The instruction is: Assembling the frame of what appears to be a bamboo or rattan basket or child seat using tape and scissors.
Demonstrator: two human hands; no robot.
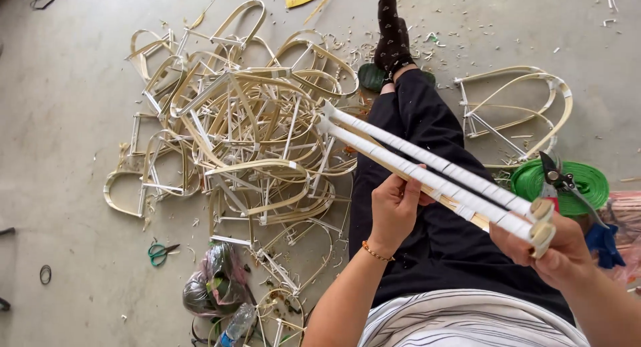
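I hold a long bundle of bamboo strips (434, 177), wrapped in white tape, slanting across my lap from upper left to lower right. My left hand (394, 207) grips its middle from below. My right hand (554, 250) clasps its near end, where the taped ends curl over. A bare bamboo slat shows along the underside of the bundle. My outstretched leg in black trousers (427, 126) lies beneath it.
A big heap of arched bamboo frames (247, 126) covers the concrete floor to my left. Another frame (514, 110) lies at right, beside a green tape roll (574, 180) with black pruning shears (557, 177) on it. Green-handled scissors (159, 253), a plastic bag (214, 287) and a bottle (235, 325) lie near.
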